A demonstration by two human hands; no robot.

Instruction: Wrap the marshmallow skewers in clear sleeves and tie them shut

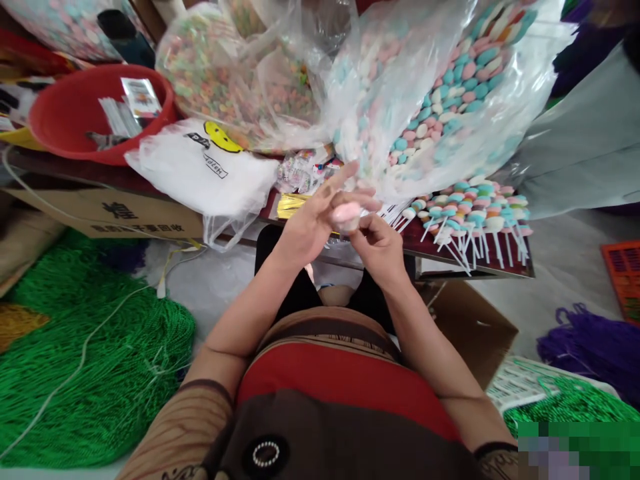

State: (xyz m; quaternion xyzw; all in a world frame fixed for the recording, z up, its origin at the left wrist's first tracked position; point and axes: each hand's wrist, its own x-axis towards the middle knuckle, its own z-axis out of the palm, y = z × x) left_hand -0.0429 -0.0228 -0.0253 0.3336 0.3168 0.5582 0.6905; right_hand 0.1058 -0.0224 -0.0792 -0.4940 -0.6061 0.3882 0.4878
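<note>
A pink and white candy piece is held between my two hands above the table's front edge. Against its left side is my left hand, palm turned up, thumb and forefinger stretched out and apart, the other fingers curved over the candy. My right hand pinches at the candy's lower right, its fingertips pressed together; what they grip is too small to tell. Gold twist ties lie just left of my hands. To the right is a pile of candy skewers on white sticks. An open plastic bag of coloured candies stands behind.
A red basin with packets and a white plastic bag occupy the table's left. Behind is a bag of orange-green candies. Green cord covers the floor at left; a cardboard box and purple cord are at right.
</note>
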